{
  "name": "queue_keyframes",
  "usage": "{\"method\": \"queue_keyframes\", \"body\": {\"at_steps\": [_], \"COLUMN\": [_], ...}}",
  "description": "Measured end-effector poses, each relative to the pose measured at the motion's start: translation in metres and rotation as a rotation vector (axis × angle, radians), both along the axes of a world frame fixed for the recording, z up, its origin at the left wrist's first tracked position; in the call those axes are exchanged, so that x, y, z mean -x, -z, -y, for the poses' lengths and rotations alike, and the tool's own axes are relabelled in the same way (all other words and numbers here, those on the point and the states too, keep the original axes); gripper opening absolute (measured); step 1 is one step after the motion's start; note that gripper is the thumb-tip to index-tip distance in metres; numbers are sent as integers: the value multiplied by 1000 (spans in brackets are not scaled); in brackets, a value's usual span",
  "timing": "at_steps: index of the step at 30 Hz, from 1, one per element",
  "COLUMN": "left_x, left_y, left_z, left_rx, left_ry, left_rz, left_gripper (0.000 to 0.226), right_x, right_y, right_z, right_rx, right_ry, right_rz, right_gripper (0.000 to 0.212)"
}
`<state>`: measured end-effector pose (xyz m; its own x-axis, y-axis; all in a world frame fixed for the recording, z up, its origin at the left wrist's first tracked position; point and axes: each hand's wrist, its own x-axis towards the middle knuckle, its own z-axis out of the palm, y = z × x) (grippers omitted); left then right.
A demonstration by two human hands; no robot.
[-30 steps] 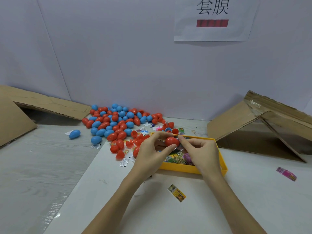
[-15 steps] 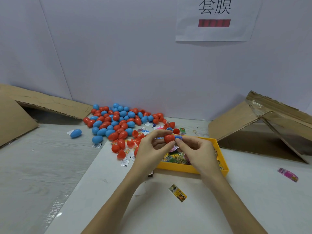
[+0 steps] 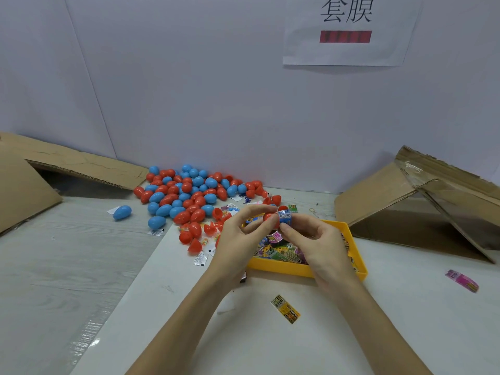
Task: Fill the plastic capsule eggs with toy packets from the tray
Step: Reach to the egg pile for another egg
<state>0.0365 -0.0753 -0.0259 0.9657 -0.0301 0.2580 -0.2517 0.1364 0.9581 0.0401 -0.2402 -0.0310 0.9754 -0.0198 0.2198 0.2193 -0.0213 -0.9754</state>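
The left hand [image 3: 238, 239] pinches a red egg half [image 3: 270, 218]; just right, touching its mouth, the right hand [image 3: 313, 239] pinches a rolled blue packet [image 3: 285, 216], long axis pointing leftward in.

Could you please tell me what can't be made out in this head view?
- Red egg half: its opening, hidden by the left hand.
- Blue packet: print too small to read; how far in, unclear.
- Tray: much of its contents covered by the right hand.
- Cardboard box: inside too shadowed.
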Motion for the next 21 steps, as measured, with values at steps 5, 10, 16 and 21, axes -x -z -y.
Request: {"method": "queue_keyframes", "body": {"at_steps": [5, 10, 16, 21], "left_x": [-1, -3, -1, 1], "left_y": [1, -1, -2, -2], "left_z": [1, -5, -5, -3], "left_rx": [-3, -51, -78, -78], "left_ry": [-101, -46, 34, 11], "left_rz": [-77, -62, 13, 26], "left_gripper": [41, 30, 32, 32], "right_x": [0, -1, -2, -2], "right_y": [1, 1, 0, 1], "right_z": [-1, -1, -2, -2], "right_rx": [33, -50, -115, -156], "right_ry": [-7, -5, 12, 22], "right_rz": [31, 29, 27, 26], "right_gripper": [27, 33, 41, 39]}}
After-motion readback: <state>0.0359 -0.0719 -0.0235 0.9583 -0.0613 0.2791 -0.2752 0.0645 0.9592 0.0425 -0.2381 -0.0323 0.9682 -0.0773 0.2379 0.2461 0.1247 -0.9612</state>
